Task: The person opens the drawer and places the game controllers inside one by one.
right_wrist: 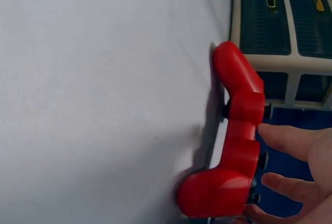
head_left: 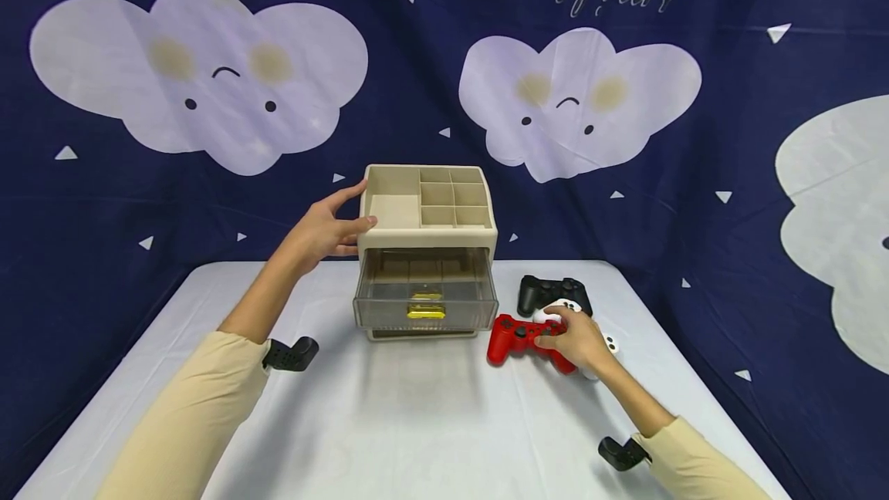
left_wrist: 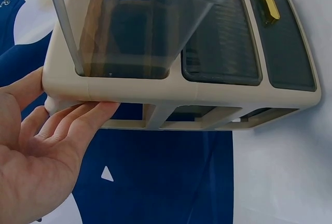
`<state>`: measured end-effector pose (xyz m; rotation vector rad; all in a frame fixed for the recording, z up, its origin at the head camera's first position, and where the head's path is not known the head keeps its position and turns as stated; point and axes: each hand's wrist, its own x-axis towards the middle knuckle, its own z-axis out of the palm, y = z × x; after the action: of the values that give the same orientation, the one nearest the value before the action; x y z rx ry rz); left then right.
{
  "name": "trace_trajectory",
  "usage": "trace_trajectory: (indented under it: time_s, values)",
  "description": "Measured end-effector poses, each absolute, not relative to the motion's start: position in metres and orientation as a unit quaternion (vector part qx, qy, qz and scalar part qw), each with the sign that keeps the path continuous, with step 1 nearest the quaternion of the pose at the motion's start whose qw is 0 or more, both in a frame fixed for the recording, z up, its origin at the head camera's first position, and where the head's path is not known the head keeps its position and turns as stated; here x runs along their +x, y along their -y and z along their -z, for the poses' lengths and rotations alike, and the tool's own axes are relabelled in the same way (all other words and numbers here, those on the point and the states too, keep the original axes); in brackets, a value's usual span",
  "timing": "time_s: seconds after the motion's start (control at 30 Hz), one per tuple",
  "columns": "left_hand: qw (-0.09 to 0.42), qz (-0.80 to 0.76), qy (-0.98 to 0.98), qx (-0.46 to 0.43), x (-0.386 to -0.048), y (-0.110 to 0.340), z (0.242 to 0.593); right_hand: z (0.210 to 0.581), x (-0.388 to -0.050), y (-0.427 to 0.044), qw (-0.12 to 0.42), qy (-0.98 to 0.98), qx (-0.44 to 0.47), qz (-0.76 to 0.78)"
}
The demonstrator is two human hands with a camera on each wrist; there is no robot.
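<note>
A cream desk organizer (head_left: 427, 238) with a compartmented top stands on the table, its clear grey upper drawer (head_left: 426, 313) pulled out. My left hand (head_left: 326, 226) rests against its upper left side, thumb over the top edge. In the left wrist view, my left hand's fingers (left_wrist: 85, 125) lie fairly straight along the side wall. To the right of the organizer is a red game controller (head_left: 514, 336). My right hand (head_left: 576, 336) is over its right half, touching it from above. The right wrist view shows my right hand's fingers (right_wrist: 285, 138) loosely bent near the red controller's sticks.
Behind the red controller lie a black game controller (head_left: 552, 293) and a white one (head_left: 566, 305), partly covered. Another white piece (head_left: 611, 344) shows beside my right hand. A white cloth covers the table (head_left: 430, 438). A dark blue curtain (head_left: 410, 83) with clouds hangs behind.
</note>
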<state>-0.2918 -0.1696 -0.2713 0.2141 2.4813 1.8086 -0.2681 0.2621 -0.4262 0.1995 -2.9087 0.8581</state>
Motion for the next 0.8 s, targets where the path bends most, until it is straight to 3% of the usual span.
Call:
trace_trajectory:
  time_s: [0.8]
  values:
    - [0.033, -0.592, -0.803, 0.065, -0.292, 0.169, 0.271, 0.444, -0.266, -0.254, 0.093, 0.962, 0.092, -0.239]
